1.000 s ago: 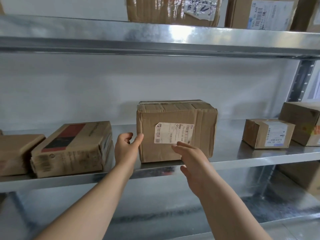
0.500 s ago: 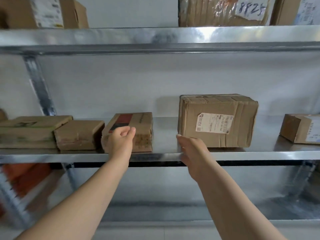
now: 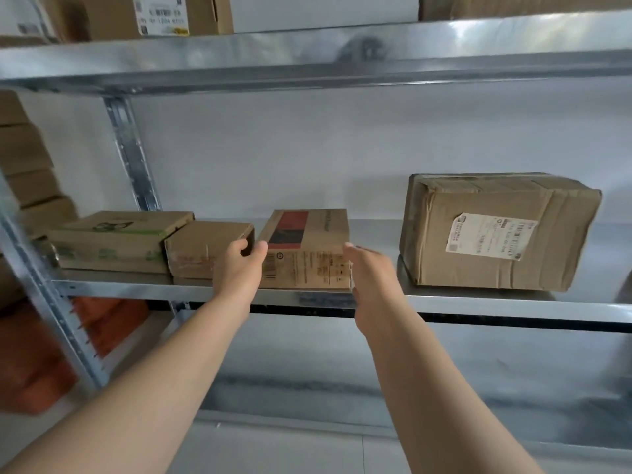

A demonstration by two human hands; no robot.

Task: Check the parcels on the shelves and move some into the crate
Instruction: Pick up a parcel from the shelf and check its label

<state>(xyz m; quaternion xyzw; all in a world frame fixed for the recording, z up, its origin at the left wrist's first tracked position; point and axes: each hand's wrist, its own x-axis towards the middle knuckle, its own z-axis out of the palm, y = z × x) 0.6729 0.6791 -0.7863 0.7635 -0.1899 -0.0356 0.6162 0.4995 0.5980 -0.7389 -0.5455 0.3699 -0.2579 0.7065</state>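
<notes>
A flat cardboard parcel with a red and black patch [image 3: 307,248] lies on the middle metal shelf [image 3: 478,304]. My left hand [image 3: 241,268] is at its left front corner, fingers curled against the edge. At the parcel's right front corner is my right hand [image 3: 371,271], fingers stretched out and touching or nearly touching it. Neither hand has a firm hold that I can see. To the right stands a large taped parcel with a white label [image 3: 496,230], untouched. No crate is in view.
Left of the patched parcel lie a small plain box [image 3: 201,249] and a flat box with green print [image 3: 116,241]. More boxes sit on the top shelf [image 3: 154,12] and stack at the far left. Orange bags [image 3: 37,354] lie low on the left. A shelf upright [image 3: 133,155] stands behind.
My view and both hands have moved left, away from the large labelled parcel. The hands now sit at either side of the red-patched parcel.
</notes>
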